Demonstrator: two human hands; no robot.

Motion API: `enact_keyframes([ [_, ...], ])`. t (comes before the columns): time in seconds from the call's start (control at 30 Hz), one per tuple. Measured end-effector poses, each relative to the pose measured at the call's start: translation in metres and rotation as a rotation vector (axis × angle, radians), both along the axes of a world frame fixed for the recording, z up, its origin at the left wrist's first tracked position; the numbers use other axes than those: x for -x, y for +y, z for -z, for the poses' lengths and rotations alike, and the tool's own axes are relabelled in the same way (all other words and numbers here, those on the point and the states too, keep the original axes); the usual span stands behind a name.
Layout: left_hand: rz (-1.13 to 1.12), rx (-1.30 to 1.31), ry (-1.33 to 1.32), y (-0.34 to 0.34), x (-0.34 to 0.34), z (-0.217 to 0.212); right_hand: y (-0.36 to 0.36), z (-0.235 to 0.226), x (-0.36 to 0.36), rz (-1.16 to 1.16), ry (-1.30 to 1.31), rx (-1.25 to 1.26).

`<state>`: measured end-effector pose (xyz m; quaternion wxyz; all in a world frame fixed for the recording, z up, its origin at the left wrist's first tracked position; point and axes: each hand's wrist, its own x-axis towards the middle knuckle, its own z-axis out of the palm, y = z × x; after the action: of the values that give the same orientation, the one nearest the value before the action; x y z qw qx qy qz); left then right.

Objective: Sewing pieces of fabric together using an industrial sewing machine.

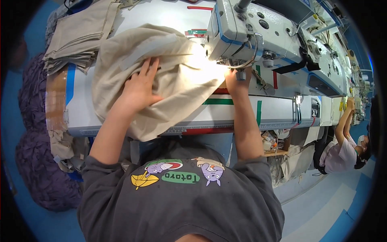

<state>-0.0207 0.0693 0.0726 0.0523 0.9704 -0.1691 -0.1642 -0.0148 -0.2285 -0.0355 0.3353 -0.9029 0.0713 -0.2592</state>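
A large piece of beige cloth (177, 88) lies bunched on the sewing table, its right end under the lit needle area of a white and blue sewing machine (231, 36). A paler strip (149, 50) shows on its upper left part. My left hand (141, 86) rests open on the cloth, fingers spread and pressing into the folds. At the cloth's right end, my right hand (238, 82) is beside the needle area, under the machine head. Its fingertips are hidden by the machine's parts and washed out by the lamp's glare.
Folded beige cloth pieces (78, 34) are stacked at the table's far left corner. Dark purple bundles (44, 169) stand left of the table. A ruler strip (96, 130) runs along the front edge. At the right, another person (342, 141) works at a neighbouring station.
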Motion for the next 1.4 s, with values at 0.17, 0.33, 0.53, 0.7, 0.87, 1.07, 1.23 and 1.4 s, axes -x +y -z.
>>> enact_keyframes([
  [0.17, 0.288, 0.117, -0.238, -0.011, 0.039, -0.012, 0.006, -0.015, 0.02, -0.066, -0.076, 0.204],
  [0.33, 0.467, 0.316, -0.124, -0.076, 0.037, 0.023, 0.004, -0.004, 0.022, -0.063, -0.019, 0.184],
  [0.53, 0.434, 0.347, -0.155, -0.06, 0.011, 0.057, 0.007, -0.019, 0.041, -0.109, -0.05, 0.332],
  [0.7, 0.637, 0.354, -0.309, -0.042, 0.011, 0.062, 0.01, -0.046, 0.057, -0.526, -0.255, 0.186],
  [0.87, 0.752, 0.332, -0.201, -0.04, 0.008, 0.057, 0.0, -0.047, 0.049, -0.679, 0.072, 0.281],
  [1.07, 0.745, 0.571, -0.384, -0.055, 0.038, 0.055, -0.011, -0.049, 0.048, -0.75, 0.023, 0.431],
  [1.23, 0.287, 0.671, -0.386, -0.076, 0.067, 0.063, -0.004, -0.061, 0.041, -0.931, 0.138, 0.207],
  [1.4, 0.205, 0.699, -0.41, -0.075, 0.062, 0.066, -0.008, -0.062, 0.027, -0.97, 0.017, 0.161],
])
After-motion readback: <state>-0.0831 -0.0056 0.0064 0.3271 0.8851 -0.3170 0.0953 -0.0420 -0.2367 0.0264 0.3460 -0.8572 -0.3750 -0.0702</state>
